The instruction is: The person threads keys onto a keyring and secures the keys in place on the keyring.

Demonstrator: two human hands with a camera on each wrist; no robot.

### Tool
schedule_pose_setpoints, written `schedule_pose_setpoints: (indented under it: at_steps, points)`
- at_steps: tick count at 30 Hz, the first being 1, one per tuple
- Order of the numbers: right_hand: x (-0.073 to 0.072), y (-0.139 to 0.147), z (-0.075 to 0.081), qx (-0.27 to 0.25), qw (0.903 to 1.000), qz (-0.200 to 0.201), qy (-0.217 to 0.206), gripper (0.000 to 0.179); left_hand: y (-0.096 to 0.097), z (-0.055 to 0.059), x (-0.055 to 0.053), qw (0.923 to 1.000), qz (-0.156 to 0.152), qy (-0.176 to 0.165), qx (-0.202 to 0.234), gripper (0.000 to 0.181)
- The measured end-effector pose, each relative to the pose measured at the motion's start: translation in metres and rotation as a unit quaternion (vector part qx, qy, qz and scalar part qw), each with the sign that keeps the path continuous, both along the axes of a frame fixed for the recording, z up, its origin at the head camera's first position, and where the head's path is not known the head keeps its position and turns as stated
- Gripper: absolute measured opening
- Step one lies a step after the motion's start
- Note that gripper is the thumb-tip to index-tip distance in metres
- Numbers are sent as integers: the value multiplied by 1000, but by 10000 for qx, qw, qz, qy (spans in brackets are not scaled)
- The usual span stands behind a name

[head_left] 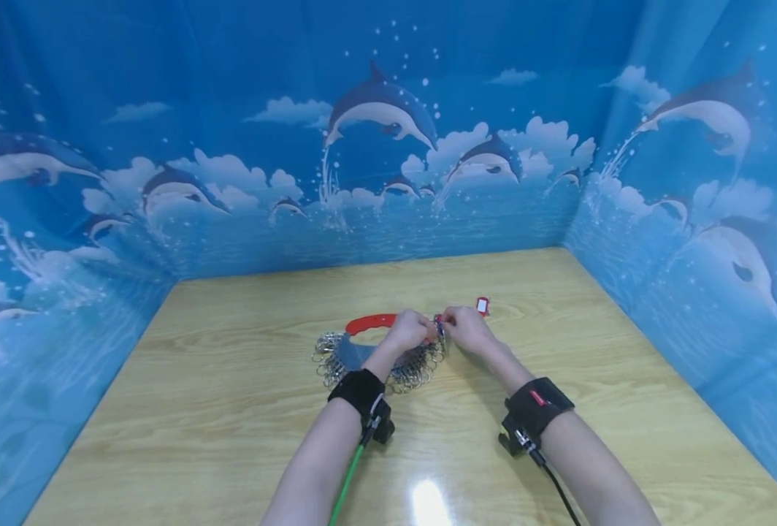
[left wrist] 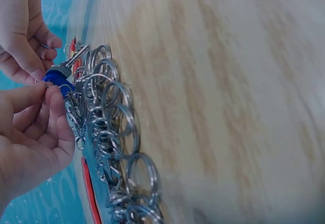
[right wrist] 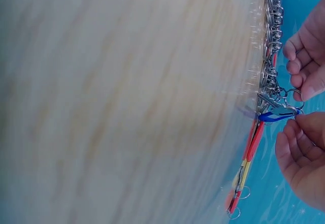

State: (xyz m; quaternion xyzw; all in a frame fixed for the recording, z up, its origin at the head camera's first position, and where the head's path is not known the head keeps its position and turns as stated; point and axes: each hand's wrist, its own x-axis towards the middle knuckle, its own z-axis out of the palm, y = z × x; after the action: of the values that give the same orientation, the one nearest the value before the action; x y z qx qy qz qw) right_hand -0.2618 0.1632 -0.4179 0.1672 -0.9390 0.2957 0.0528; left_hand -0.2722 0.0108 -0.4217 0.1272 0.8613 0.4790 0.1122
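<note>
A large key holder with a red handle (head_left: 370,322), a grey plate (head_left: 354,353) and many split rings (left wrist: 114,99) lies on the table. At its right end, my left hand (head_left: 410,330) pinches a small split ring (right wrist: 293,96) between thumb and fingers. Close beside it, my right hand (head_left: 469,330) pinches the end of a blue key tag (right wrist: 277,115). A silver key (left wrist: 76,59) sticks out next to the blue tag. My fingertips partly hide where ring and tag meet.
A red key tag with a white label (head_left: 483,305) lies just beyond my right hand on the wooden table (head_left: 231,424). Blue dolphin-print curtains (head_left: 244,146) stand behind and at both sides. A green cable (head_left: 347,482) trails from the left wrist band.
</note>
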Motion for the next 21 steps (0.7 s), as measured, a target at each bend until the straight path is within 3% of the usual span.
schedule_pose_setpoints:
  at_steps: [8,21]
  points:
    - [-1,0,0,119,9992,90,370,6,4,2,-4,9986,253,164,-444,14]
    - [5,-4,2,327,9974,57,634,5,5,3,-2,9986,365,208,-329,11]
